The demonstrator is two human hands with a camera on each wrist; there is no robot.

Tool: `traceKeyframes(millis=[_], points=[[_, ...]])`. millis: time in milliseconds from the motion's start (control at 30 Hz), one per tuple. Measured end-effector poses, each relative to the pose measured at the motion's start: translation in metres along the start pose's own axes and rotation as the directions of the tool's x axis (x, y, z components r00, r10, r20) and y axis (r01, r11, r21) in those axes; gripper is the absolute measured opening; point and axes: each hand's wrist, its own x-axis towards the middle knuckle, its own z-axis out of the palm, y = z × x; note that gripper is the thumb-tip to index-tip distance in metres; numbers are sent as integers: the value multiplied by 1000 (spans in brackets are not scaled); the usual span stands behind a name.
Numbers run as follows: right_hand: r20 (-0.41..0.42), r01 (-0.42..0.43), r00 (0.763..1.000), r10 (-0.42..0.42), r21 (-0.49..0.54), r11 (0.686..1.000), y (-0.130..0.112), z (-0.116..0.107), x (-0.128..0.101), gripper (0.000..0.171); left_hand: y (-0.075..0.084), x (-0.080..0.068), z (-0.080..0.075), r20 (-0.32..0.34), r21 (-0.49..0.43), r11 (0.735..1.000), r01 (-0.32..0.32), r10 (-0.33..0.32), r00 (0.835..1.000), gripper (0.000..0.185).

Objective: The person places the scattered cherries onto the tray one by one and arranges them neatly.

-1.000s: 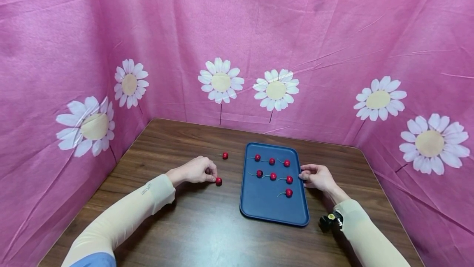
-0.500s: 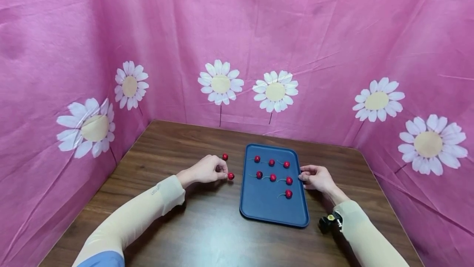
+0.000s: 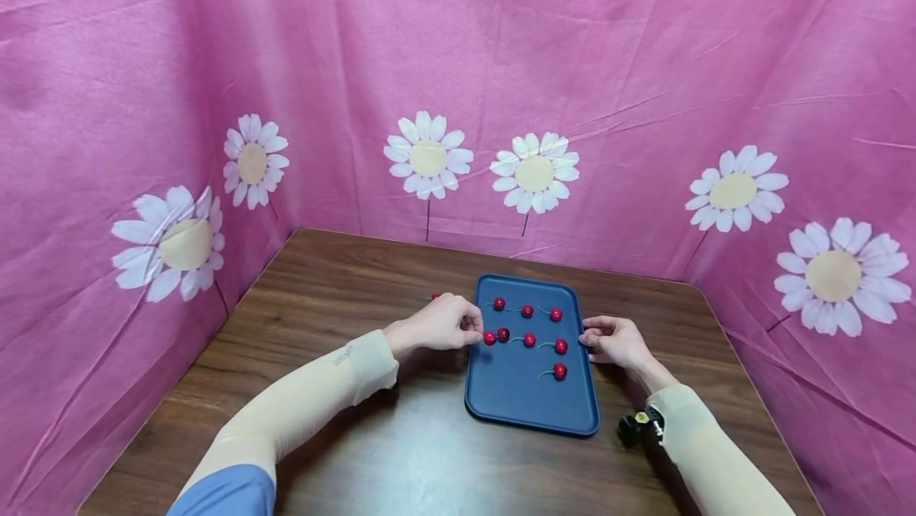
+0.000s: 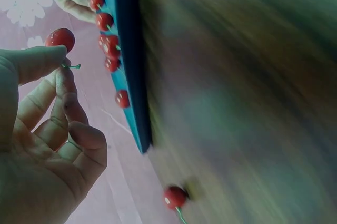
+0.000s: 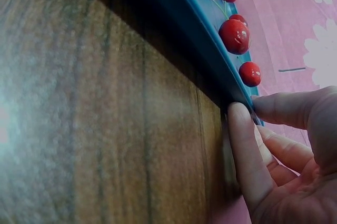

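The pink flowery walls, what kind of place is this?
Probably a small tabletop booth set up for recording: pink daisy-print cloth hangs around a wooden table that holds just a blue tray of cherries.

A pink fabric backdrop (image 3: 572, 47) printed with white daisies (image 3: 427, 155) is hanging creased around three sides of a dark wood-grain bench (image 3: 343, 436). Soft light is reflecting off the bench's near surface, and the cloth is draping down past its edges.
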Motion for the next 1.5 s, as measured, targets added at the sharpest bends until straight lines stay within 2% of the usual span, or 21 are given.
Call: traceKeyframes(millis=[133,267,433,600,867,1133,1500], points=[[4,1,1000,-1,-5,1000,1,0,0,52,11,13,7,10,-3,1000,-27,27,1000,16],[9,2,1000,-2,-10,1000,0,-1,2,53,22,23,14,21,14,1000,-25,24,999,16],[12,3,1000,-3,2,1000,-2,-2,2,53,34,35,25,59,111,994,-9,3,998,17],[9,11,1000,-11,4,1000,-3,-1,0,52,45,43,36,107,189,982,8,-28,994,20],[8,17,1000,-17,9,1000,-4,-1,-1,52,57,52,49,142,233,972,12,-46,989,22],[11,6,1000,-6,39,999,-2,0,0,53,60,53,62,161,264,964,-7,-37,986,28],[15,12,1000,-13,42,999,-1,0,0,53,57,53,66,160,248,969,14,-55,986,28]])
